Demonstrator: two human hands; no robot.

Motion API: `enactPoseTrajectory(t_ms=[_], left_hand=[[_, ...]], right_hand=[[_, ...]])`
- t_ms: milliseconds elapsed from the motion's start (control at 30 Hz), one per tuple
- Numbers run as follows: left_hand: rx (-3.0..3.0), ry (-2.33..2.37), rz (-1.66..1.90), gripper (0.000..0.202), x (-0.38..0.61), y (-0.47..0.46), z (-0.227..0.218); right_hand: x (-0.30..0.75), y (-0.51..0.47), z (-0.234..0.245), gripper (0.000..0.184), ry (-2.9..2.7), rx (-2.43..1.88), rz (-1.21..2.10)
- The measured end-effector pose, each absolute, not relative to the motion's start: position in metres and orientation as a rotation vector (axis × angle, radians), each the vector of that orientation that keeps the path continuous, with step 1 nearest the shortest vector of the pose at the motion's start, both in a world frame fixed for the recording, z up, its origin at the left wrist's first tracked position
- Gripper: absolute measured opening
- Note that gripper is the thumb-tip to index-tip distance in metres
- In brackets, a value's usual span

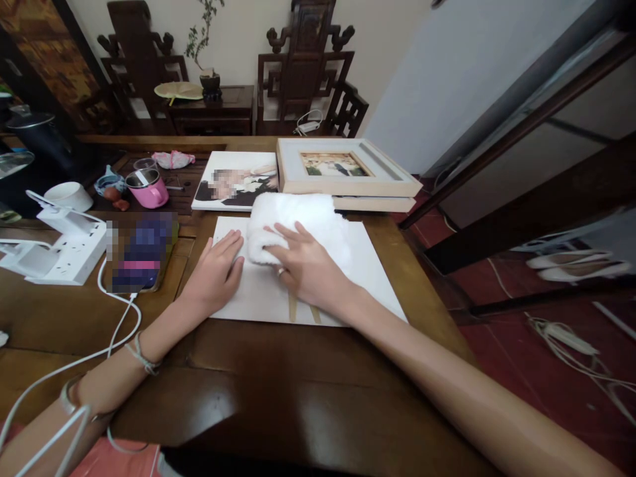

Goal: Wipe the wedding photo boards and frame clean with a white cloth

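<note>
A flat white panel (pixel 263 298) with two tan strips near its front edge lies on the wooden table. On its upper part rests a fluffy white cloth (pixel 303 212), folded over at the left. My right hand (pixel 303 262), with a ring on one finger, presses on the cloth and grips its fold, the thumb side partly hidden. At the panel's left edge my left hand (pixel 216 268) lies flat, fingers stretched out and apart from the cloth. Parts of the panel are covered by the cloth and my right hand.
Behind the panel lie a photo print (pixel 238 182) and stacked framed pictures (pixel 397 182). To the left are a phone (pixel 144 255) on a charging cable, a white power strip (pixel 74 258) and a pink cup (pixel 149 189). The table (pixel 318 404) ends at the right.
</note>
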State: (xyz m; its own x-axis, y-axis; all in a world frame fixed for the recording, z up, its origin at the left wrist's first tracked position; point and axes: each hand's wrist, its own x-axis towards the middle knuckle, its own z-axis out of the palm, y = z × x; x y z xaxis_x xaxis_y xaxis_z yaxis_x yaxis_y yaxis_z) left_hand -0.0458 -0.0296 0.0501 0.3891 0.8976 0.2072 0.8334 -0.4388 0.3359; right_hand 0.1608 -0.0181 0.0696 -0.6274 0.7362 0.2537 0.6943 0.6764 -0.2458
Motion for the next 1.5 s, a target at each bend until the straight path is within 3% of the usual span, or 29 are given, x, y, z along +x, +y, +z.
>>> enactPoseTrajectory(t_ms=[267, 433, 833, 1033, 1200, 1333, 1500], left_hand=[[2.468, 1.538, 0.534, 0.044, -0.050, -0.034, 0.058], [2.468, 1.562, 0.530, 0.043, -0.051, -0.036, 0.059], [2.438, 1.557, 0.558, 0.045, -0.050, -0.033, 0.051], [2.293, 1.539, 0.724, 0.046, -0.047, -0.033, 0.059], [2.209, 1.543, 0.802, 0.046, -0.045, -0.032, 0.065], [2.174, 1.555, 0.847, 0.050, -0.045, -0.032, 0.063], [2.120, 1.546, 0.929, 0.049, -0.046, -0.031, 0.058]], right_hand=[[0.175, -0.124, 0.092, 0.037, -2.734, -0.762, 0.487], [0.198, -0.110, 0.097, 0.034, -2.757, -0.482, 0.616], [0.164, -0.008, 0.081, 0.042, -2.595, -1.160, 0.250], [0.157, -0.068, 0.082, 0.046, -2.640, -1.026, 0.369], [0.171, -0.124, 0.094, 0.037, -2.666, -0.770, 0.489], [0.182, -0.108, 0.098, 0.045, -2.690, -0.767, 0.516], [0.169, -0.049, 0.087, 0.046, -2.643, -1.097, 0.245]])
